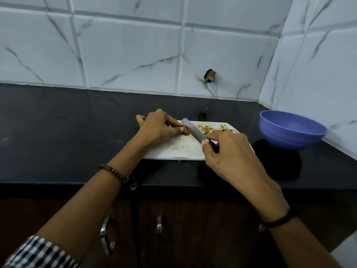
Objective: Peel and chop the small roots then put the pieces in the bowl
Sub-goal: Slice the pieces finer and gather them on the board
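A white cutting board (181,149) lies on the black counter. My left hand (158,126) pinches a small brown root (186,131) against the board's left part. My right hand (229,151) grips a knife (193,130) by its dark handle, the grey blade lying right beside the root. A pile of yellowish chopped pieces (214,129) sits at the board's far right edge, partly hidden behind my right hand. The blue bowl (291,130) stands to the right of the board, and I see nothing inside it.
The black counter (67,136) runs left to right, with tiled walls behind and at the right, close to the bowl. Below the counter's front edge are dark wooden cabinet doors with metal handles (105,236).
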{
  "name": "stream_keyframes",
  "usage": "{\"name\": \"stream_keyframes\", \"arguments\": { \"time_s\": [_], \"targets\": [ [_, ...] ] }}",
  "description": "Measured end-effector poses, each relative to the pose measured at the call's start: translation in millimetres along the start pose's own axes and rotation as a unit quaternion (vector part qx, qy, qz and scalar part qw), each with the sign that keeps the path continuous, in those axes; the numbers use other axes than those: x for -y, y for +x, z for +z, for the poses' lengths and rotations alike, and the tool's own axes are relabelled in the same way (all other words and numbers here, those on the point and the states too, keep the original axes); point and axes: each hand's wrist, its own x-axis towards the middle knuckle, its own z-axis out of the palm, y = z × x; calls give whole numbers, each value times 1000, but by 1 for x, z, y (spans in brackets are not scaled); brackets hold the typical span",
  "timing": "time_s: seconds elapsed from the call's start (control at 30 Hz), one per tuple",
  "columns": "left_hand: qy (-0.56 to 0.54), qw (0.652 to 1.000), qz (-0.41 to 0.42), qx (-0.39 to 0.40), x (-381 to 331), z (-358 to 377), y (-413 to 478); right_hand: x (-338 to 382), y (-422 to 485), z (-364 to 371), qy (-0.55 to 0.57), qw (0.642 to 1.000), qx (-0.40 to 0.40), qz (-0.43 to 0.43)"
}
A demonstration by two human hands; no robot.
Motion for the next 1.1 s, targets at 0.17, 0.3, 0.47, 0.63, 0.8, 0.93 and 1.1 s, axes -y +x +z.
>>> {"name": "stream_keyframes", "arguments": {
  "time_s": [0.17,0.3,0.47,0.63,0.8,0.93,1.1],
  "targets": [
    [-12,1000,-1,-6,0,2,1,12,11,0,-65,997,35,25],
    [-11,1000,1,-14,1,4,2,28,18,0,-98,995,31,12],
    [-8,999,5,-33,3,7,3,41,16,2,-117,992,49,-4],
    [6,999,17,-38,5,8,3,41,6,-2,-132,987,94,2],
    [11,999,31,-26,6,7,4,37,-8,-11,-133,979,153,16],
    [14,999,40,-22,6,9,2,29,-12,-16,-128,982,136,7],
    [13,999,48,0,5,7,1,23,-15,-28,-122,978,166,38]
  ]
}}
